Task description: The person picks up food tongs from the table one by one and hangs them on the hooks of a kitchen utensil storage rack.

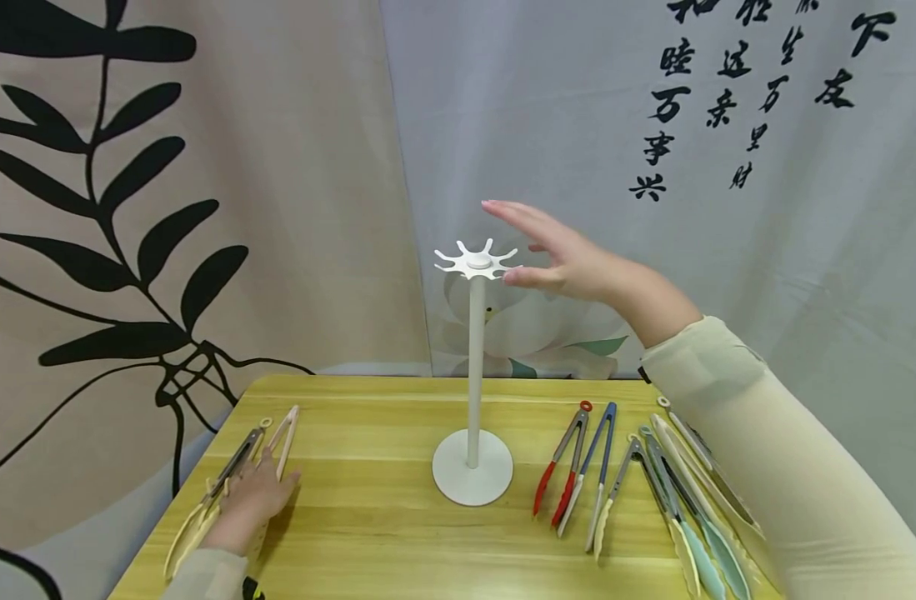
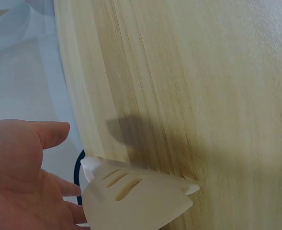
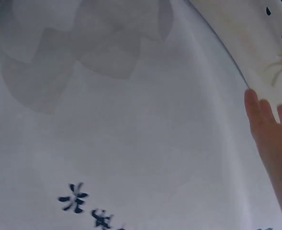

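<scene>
A white stand (image 1: 476,367) with a round base and a ring of prongs on top stands at mid-table. My right hand (image 1: 566,258) is raised beside its top, fingers stretched out and thumb close to the prongs; touching or not, I cannot tell. In the right wrist view that hand (image 3: 275,139) holds nothing. My left hand (image 1: 258,496) is over pale tongs (image 1: 288,425), beside grey-and-cream tongs (image 1: 240,457) at the table's left edge. The left wrist view shows the left hand (image 2: 16,167) with thumb apart, near a pale slotted tong head (image 2: 136,196) that partly hides the fingers.
On the right lie red-tipped tongs (image 1: 583,425), blue-handled tongs (image 1: 610,421), cream-tipped tongs (image 1: 613,492), teal-tipped tongs (image 1: 720,546) and other pale ones, partly behind the right sleeve (image 1: 765,433). Behind the wooden table (image 1: 367,467) hangs a printed curtain (image 1: 315,167).
</scene>
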`<state>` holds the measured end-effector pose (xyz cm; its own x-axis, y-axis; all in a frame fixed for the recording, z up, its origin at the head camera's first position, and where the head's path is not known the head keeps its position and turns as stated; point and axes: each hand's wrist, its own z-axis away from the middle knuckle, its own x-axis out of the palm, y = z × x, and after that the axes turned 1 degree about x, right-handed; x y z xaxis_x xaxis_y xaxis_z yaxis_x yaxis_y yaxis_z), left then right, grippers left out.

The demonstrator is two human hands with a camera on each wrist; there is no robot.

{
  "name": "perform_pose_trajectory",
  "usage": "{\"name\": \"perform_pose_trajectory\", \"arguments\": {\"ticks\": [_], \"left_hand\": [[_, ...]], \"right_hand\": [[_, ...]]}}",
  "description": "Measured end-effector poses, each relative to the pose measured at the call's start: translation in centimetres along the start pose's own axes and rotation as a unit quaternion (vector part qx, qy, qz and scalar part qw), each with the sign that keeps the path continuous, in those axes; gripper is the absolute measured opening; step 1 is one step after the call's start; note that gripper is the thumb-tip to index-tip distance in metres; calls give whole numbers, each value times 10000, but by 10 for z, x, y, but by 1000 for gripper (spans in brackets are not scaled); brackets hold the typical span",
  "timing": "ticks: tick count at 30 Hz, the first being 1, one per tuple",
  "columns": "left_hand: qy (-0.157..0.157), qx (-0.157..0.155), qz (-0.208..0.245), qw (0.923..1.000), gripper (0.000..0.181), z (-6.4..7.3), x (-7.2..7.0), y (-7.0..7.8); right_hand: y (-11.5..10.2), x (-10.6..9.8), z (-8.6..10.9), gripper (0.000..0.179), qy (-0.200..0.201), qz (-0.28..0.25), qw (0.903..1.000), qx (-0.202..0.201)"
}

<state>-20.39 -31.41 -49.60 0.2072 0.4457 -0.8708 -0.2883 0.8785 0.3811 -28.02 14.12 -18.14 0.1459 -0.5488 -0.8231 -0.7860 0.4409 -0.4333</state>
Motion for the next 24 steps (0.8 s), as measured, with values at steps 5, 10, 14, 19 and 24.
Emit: {"name": "perform_pose_trajectory", "arguments": {"ticks": [5,10,14,19,24], "left_hand": [[-56,-49,6,10000,96,-3,2,-3],[-126,-126,-73,9998,98,-4,2,-4],[-128,-195,-67,9997,97,-3,2,-3],[-50,-209,-108,9997,93,-3,3,-3],[58,-150,-217,9996,85,-4,4,-5]], "right_hand": [[-14,-7,-11,84,-605,128,9978,221],[-22,-11,-19,84,-1096,239,9922,547],[-27,-16,-23,83,-1392,170,9853,977],[-30,-19,-27,80,-1693,118,9757,1388],[-30,-21,-31,78,-1901,114,9689,1581]]}}
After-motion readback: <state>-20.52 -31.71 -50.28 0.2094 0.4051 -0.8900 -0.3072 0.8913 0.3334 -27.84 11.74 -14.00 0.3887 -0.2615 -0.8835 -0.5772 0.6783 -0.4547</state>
